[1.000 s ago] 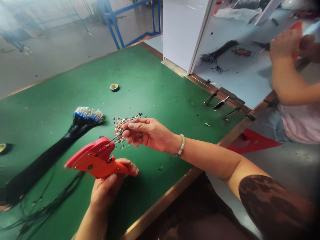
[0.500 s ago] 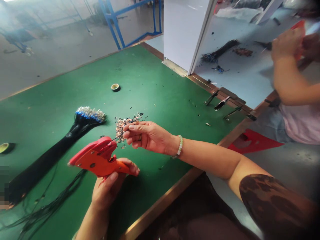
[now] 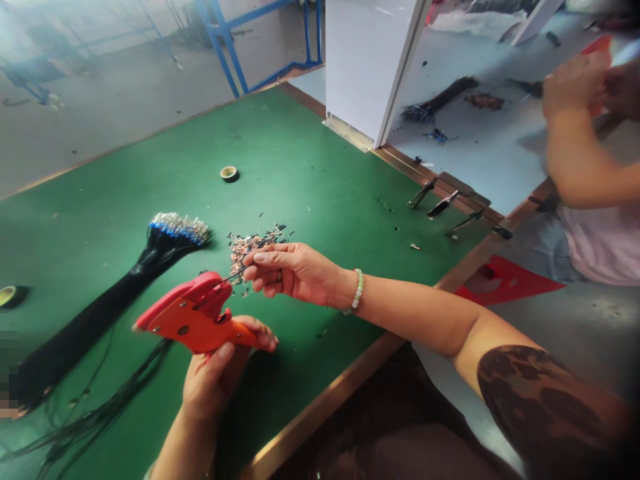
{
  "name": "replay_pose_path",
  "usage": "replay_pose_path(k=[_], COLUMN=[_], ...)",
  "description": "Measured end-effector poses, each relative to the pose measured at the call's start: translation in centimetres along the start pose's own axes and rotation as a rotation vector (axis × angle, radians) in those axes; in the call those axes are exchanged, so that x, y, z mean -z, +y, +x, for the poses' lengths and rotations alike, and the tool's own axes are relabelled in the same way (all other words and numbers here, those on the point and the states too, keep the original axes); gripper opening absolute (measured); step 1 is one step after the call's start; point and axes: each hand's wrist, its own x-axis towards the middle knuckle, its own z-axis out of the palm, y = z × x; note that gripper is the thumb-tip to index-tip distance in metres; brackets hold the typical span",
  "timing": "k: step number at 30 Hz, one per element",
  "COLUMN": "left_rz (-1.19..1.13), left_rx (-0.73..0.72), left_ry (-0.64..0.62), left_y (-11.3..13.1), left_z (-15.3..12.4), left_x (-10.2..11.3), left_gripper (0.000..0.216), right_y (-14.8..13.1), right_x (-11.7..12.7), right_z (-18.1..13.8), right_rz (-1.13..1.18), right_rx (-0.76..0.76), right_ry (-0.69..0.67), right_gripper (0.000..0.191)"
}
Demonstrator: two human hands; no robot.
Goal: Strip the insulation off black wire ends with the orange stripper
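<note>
My left hand (image 3: 215,373) is wrapped round the handle of a red and orange wire stripper (image 3: 193,317), held above the green bench with its jaws toward my right hand. My right hand (image 3: 285,267) pinches a thin dark wire (image 3: 236,273) between thumb and fingers. The wire reaches from those fingertips to the stripper's jaws; how far it goes in I cannot tell. Behind my right fingers lies a heap of copper and black wire scraps (image 3: 250,245). A thick black wire bundle (image 3: 110,293) with blue and silvery ends rests to the left.
Loose black wires (image 3: 100,420) trail at the lower left. One tape roll (image 3: 229,175) sits farther back, another (image 3: 9,295) at the left edge. A white panel (image 3: 365,67) stands at the bench corner, near metal clamps (image 3: 443,204). A co-worker's arm (image 3: 575,147) shows at the right.
Almost nothing differs. The whole view has shifted very slightly, and both hands keep the same hold on the stripper and the wire.
</note>
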Motion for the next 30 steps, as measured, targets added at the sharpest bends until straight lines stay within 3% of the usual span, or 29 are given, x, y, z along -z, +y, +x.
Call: replay_pose_path(k=[11, 30], left_rz=[-0.01, -0.025], left_rx=[-0.045, -0.05], left_ry=[-0.015, -0.012], left_y=[0.21, 0.17], left_z=[0.03, 0.06], left_x=[-0.51, -0.45], left_gripper=[0.035, 0.031], right_y=[-0.32, -0.58], right_x=[-0.04, -0.17], right_z=[-0.02, -0.05], right_rz=[-0.015, -0.059], right_rx=[0.028, 0.02], right_ry=[0.004, 0.052], right_gripper=[0.021, 0.016])
